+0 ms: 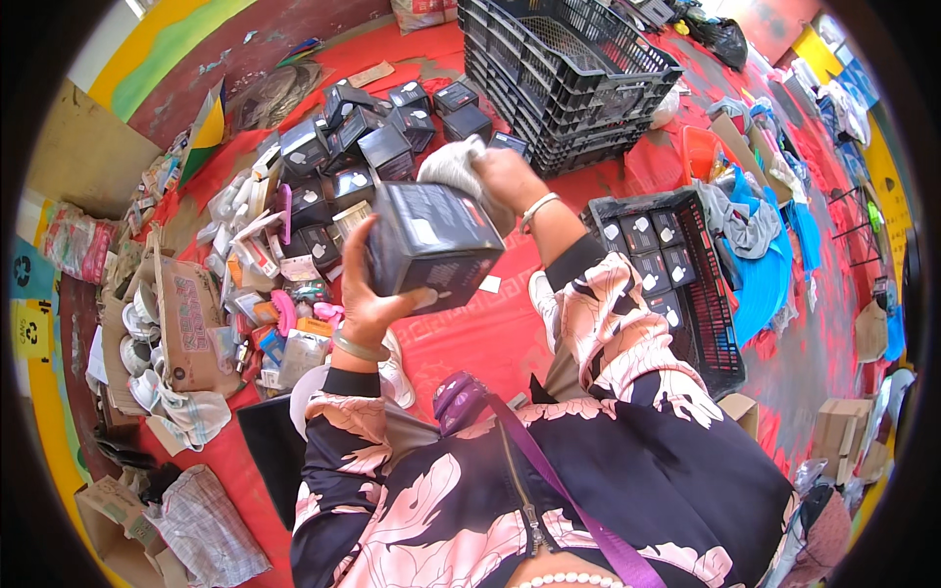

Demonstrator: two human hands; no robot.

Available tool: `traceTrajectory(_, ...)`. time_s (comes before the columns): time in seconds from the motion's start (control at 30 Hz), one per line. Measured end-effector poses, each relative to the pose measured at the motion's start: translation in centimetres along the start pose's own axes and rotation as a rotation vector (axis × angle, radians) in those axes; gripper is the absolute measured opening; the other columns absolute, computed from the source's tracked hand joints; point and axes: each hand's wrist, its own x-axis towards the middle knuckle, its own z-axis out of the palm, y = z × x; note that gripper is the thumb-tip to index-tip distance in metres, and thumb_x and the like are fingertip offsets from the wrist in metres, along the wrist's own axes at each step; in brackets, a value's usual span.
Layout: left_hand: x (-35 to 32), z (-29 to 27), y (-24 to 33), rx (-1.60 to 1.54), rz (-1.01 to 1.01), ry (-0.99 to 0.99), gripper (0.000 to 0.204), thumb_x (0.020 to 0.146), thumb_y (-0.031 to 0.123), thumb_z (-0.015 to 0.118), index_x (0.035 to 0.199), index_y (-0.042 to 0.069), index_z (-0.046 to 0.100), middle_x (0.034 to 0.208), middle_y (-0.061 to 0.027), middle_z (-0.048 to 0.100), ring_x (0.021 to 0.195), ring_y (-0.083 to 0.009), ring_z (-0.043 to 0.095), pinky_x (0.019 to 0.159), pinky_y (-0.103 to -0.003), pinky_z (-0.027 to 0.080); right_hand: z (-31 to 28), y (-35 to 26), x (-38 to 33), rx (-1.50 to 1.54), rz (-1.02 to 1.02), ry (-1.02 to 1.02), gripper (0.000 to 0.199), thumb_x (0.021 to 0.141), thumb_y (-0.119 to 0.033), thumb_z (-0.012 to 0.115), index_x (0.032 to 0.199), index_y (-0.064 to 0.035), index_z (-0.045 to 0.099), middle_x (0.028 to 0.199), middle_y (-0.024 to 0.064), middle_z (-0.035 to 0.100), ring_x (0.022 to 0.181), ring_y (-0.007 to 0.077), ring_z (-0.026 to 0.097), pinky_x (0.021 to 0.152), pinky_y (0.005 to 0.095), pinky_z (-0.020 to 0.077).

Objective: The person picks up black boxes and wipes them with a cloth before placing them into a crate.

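My left hand [368,299] holds a dark blue-black carton box [431,245] from below and behind, lifted in front of my chest. My right hand [505,179] presses a crumpled white cloth [453,167] against the box's upper far edge. Beyond the box, a heap of similar dark boxes [377,137] lies on the red floor mat [470,333]. A black plastic crate [686,284] to my right holds several more of these boxes in rows.
Stacked empty black crates [569,69] stand at the back. A brown cardboard box [181,314] and mixed small packages [279,314] lie at my left. Clothes and a blue sheet [774,255] lie right of the filled crate. More cardboard [838,431] sits at lower right.
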Motion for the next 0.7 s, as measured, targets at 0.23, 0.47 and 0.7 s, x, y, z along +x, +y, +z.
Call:
traceTrajectory(0.23, 0.7, -1.7, 0.9, -0.484, -0.186, 0.270, 0.064, 0.071, 0.014, 0.062, 0.131, 0.006, 0.039, 0.117, -0.0117, 0.053, 0.105, -0.0219, 0.055, 0.091, -0.034, 0.045, -5.1, -1.9, 0.0, 1.822, 0.416, 0.261, 0.038, 0.095, -0.032, 0.048, 0.114, -0.0003, 0.054, 0.103, 0.0137, 0.062, 0.087, 0.0227, 0.063, 0.076, 0.0349, 0.0532)
traceTrajectory(0.47, 0.5, -0.5, -2.2, -0.783, -0.396, 0.376, 0.037, 0.082, 0.025, 0.061, 0.114, 0.005, 0.055, 0.104, -0.0076, 0.063, 0.097, -0.0206, 0.062, 0.086, -0.038, 0.050, 2.9, -8.2, -1.9, 0.784, -0.169, 0.077, 0.050, 0.095, -0.032, 0.050, 0.137, -0.0071, 0.038, 0.121, 0.0063, 0.054, 0.110, 0.0143, 0.050, 0.092, 0.0282, 0.0412)
traceTrajectory(0.7, -0.1, -1.3, -1.6, -0.885, -0.579, 0.299, 0.037, 0.080, 0.031, 0.062, 0.107, 0.005, 0.057, 0.098, -0.0063, 0.063, 0.089, -0.0218, 0.062, 0.077, -0.038, 0.051, 2.4, -9.1, -0.8, 1.263, 0.418, -0.070, 0.041, 0.096, -0.033, 0.048, 0.122, -0.0014, 0.053, 0.110, 0.0047, 0.059, 0.098, 0.0092, 0.052, 0.084, 0.0255, 0.0432)
